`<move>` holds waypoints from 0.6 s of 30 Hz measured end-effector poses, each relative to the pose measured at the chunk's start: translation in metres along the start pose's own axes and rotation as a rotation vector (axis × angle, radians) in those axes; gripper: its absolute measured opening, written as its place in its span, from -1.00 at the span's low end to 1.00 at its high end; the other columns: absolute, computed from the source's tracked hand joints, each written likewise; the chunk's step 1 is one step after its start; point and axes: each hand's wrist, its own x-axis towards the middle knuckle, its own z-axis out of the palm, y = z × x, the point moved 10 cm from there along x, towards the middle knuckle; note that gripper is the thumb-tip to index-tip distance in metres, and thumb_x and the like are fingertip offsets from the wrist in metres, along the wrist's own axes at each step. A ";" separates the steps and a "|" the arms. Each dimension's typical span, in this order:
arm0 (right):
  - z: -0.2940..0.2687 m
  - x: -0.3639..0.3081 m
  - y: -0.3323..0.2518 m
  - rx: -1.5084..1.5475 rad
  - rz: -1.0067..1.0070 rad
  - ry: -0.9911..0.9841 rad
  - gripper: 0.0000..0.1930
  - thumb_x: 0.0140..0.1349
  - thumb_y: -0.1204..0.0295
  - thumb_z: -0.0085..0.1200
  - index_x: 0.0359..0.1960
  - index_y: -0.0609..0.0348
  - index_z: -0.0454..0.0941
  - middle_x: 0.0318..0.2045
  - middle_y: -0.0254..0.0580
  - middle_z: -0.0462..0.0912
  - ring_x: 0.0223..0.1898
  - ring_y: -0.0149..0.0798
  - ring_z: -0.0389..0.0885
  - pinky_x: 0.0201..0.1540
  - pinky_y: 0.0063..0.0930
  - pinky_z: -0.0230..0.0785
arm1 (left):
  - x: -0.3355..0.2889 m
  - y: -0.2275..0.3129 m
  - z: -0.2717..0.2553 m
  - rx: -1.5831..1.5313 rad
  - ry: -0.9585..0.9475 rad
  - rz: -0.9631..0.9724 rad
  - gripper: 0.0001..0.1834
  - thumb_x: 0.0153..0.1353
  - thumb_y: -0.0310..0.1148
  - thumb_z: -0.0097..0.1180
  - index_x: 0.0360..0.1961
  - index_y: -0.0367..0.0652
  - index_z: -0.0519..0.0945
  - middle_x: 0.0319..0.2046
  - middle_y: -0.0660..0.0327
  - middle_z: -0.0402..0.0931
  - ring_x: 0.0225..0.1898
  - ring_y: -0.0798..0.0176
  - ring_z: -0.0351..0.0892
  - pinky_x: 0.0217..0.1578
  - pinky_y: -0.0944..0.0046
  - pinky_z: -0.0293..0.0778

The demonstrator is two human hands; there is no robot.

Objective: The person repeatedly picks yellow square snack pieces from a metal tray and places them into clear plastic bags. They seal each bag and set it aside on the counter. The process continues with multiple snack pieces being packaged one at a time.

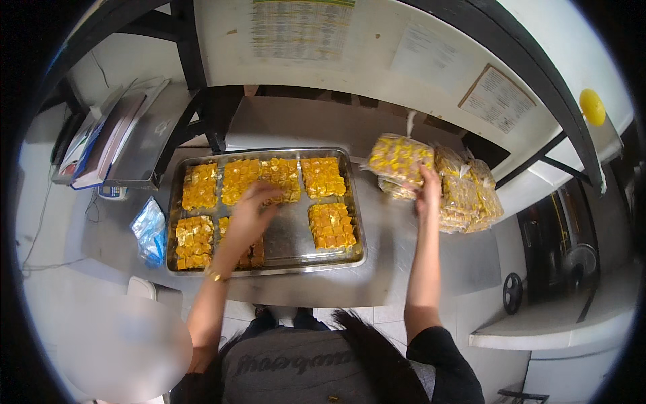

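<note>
My left hand (254, 207), slightly blurred, hovers over a metal tray (296, 267) with its fingers loosely bent and apart, nothing visible in them. Several blocks of small yellow-orange squares (324, 176) lie in the tray in two rows. The hand and forearm partly hide the blocks beneath. To the right of the tray, my right hand (428, 191) grips the near right edge of a clear packet (398, 156) filled with yellow and brownish pieces. Below it sits another packet, mostly covered. Similar clear packets (464, 195) are stacked just right of my right hand.
A blue and clear plastic bag (149, 231) lies left of the tray on the metal table (336, 288). Folders and papers (111, 138) rest on a dark shelf at the left. A black frame (190, 47) rises behind, with sheets (498, 99) on a white panel.
</note>
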 end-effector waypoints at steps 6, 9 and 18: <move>-0.058 0.107 0.042 -0.298 0.175 0.073 -0.57 0.16 0.21 0.11 -0.03 0.26 0.44 -0.07 -0.15 0.47 -0.17 -0.22 0.52 -0.41 -0.29 0.59 | -0.131 -0.098 -0.093 0.213 0.212 -0.391 -0.70 -0.04 -0.66 0.13 -0.22 -0.22 0.60 -0.18 0.05 0.48 -0.07 0.07 0.46 -0.05 0.24 0.39; -0.095 0.154 0.060 -0.845 0.060 0.217 -0.54 0.08 0.07 0.16 -0.31 0.33 0.57 -0.42 -0.07 0.59 -0.57 -0.14 0.58 -0.55 -0.27 0.56 | -0.207 -0.134 -0.131 0.251 0.365 -0.625 -0.72 -0.05 -0.68 0.11 -0.27 -0.21 0.63 -0.12 0.03 0.43 -0.05 0.05 0.44 -0.03 0.19 0.38; 0.056 0.031 -0.008 -1.501 -0.812 0.387 -0.65 0.23 0.22 -0.07 -0.13 0.26 0.51 -0.18 0.08 0.56 -0.17 -0.07 0.55 -0.16 -0.24 0.42 | -0.304 -0.178 -0.174 0.462 0.573 -0.866 -0.72 0.00 -0.53 0.14 -0.25 0.04 0.68 0.19 -0.07 0.21 0.01 -0.08 0.40 0.01 0.09 0.37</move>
